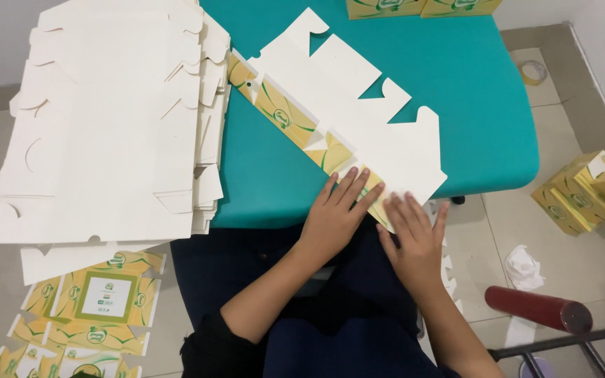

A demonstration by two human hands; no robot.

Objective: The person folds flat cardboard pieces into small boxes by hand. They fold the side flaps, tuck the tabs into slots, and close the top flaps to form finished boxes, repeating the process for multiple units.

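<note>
A flat die-cut carton blank (358, 105) lies diagonally on the teal table (477, 105), white inside face up, with a yellow-green printed strip folded over along its lower-left edge. My left hand (337, 213) presses flat on the near end of that folded strip, fingers spread. Beside it, my right hand (414, 234) lies flat on the blank's near corner at the table's front edge. Neither hand grips anything.
A thick stack of white carton blanks (113, 119) covers the table's left side. More printed blanks (92, 308) lie on the floor at lower left. Assembled yellow boxes (589, 192) stand on the floor at right and at the table's far edge (421, 7). A dark red cylinder (537, 308), crumpled tissue (524, 266) and tape roll (533, 71) lie on the floor.
</note>
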